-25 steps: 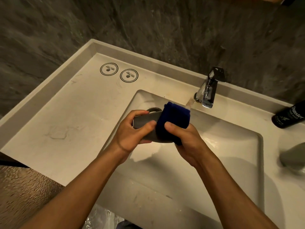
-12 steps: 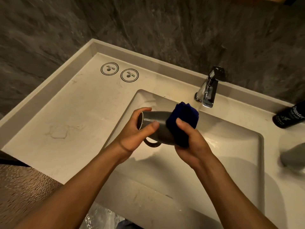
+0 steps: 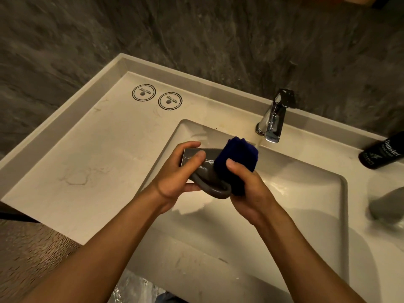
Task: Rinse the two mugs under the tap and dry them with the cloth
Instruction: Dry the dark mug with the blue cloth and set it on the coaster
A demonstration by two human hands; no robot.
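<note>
Left hand: the left hand (image 3: pixel 175 173) grips the mouth end of a grey mug (image 3: pixel 203 162), thumb on the near side of the wall, fingers (image 3: pixel 190 145) curled over the far side of the rim.
Right hand: the right hand (image 3: pixel 247 184) holds a folded dark blue cloth (image 3: pixel 237 159), thumb pressed on its near face, the other fingers wrapped under it and hidden.
Mug in hand: it lies on its side above the basin, mouth to the left, base to the right; its handle (image 3: pixel 216 189) points down and toward the person. Small wet glints show on the wall.
Cloth: it covers the base end of the held mug and touches it all around that end; its upper edge stands just near of the tap's spout.
Second mug: a grey mug (image 3: pixel 387 204) sits at the right edge of the surface, blurred and partly cut off; how it stands cannot be told.
Sink: the pale rectangular basin (image 3: pixel 306 193) lies under both hands, its floor shining wet.
Tap: the chrome tap (image 3: pixel 274 117) stands at the far rim of the basin, right of the hands; no stream is visible.
Surface: a pale stone surface (image 3: pixel 98 149) surrounds the basin; two round printed discs (image 3: pixel 143 93) lie side by side at its far left.
Bottle: a black bottle (image 3: pixel 382 152) with white lettering lies tipped at the far right, well apart from the hands.
Wall: dark grey veined stone (image 3: pixel 196 40) rises behind.
</note>
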